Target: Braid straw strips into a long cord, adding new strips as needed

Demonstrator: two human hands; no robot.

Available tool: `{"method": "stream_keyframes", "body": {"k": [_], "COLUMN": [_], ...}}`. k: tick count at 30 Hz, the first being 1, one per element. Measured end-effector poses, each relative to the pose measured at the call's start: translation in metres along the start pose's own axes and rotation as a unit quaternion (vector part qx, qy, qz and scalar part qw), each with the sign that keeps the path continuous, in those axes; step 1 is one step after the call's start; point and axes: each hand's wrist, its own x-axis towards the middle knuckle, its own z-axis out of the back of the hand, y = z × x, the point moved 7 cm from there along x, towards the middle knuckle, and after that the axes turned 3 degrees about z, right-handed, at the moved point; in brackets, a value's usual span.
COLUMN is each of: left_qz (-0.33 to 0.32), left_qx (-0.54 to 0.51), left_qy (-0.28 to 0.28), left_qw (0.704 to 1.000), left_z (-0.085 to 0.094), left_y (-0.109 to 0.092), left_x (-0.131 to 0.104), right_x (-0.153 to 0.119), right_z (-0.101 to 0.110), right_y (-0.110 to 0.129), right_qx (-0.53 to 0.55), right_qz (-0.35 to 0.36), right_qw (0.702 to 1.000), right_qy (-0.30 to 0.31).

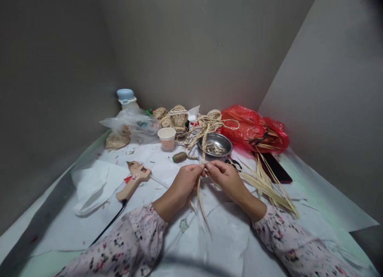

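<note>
A braided straw cord (204, 147) runs from a looped bundle of braid (211, 123) at the back down to my two hands. My left hand (188, 181) pinches the cord's near end from the left. Close against it, my right hand (226, 179) pinches the same end, with fingertips nearly touching the left ones. Loose straw strands (202, 209) hang from between the fingers toward me. Behind the hands sits a metal bowl (229, 145) with straw scraps. Right of my right hand lie long flat straw strips (263, 185) and black-handled scissors (234, 164), partly hidden.
A glue gun (134, 183) with its cord lies left, near white crumpled paper (92, 185). Behind are a paper cup (166, 139), thread spool (180, 157), plastic bag (134, 123), blue-capped bottle (126, 97) and woven pieces (178, 118). A red bag (242, 127) and phone (277, 169) lie right.
</note>
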Motion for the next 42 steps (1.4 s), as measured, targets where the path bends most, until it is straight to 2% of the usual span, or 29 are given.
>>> {"method": "stream_keyframes", "body": {"k": [4,12,16,22,28,32,37,42], "left_qz": [-0.025,-0.043,-0.039,-0.003,-0.031,-0.045,-0.141,-0.169], "left_qx": [-0.005,0.023,0.03,0.008,0.044,0.107,0.258,0.411], "left_qy": [0.029,0.073,0.08,0.033,0.037,0.026,-0.024,-0.088], "left_qw": [0.999,0.996,0.996,0.999,0.998,0.993,0.955,0.892], "left_z": [-0.004,-0.009,-0.009,-0.004,-0.004,-0.003,-0.002,0.0], "left_y": [-0.009,-0.013,-0.012,-0.005,-0.003,-0.004,-0.017,-0.023], "left_x": [-0.003,-0.006,-0.006,-0.004,-0.001,0.0,-0.007,-0.015], "right_x": [-0.002,-0.007,-0.006,-0.003,-0.001,0.0,-0.001,-0.001], "right_z": [-0.007,-0.017,-0.016,-0.011,-0.006,-0.005,-0.001,0.004], "right_y": [0.006,0.005,0.004,-0.005,-0.008,-0.008,-0.005,-0.005], "right_qx": [0.058,0.209,0.195,0.141,0.102,0.078,-0.011,-0.092], "right_qz": [-0.005,-0.09,-0.102,-0.125,-0.135,-0.125,-0.084,-0.049], "right_qw": [0.998,0.972,0.974,0.98,0.984,0.987,0.996,0.995], "right_qy": [0.019,0.05,0.061,0.07,0.056,0.058,0.021,-0.009]}}
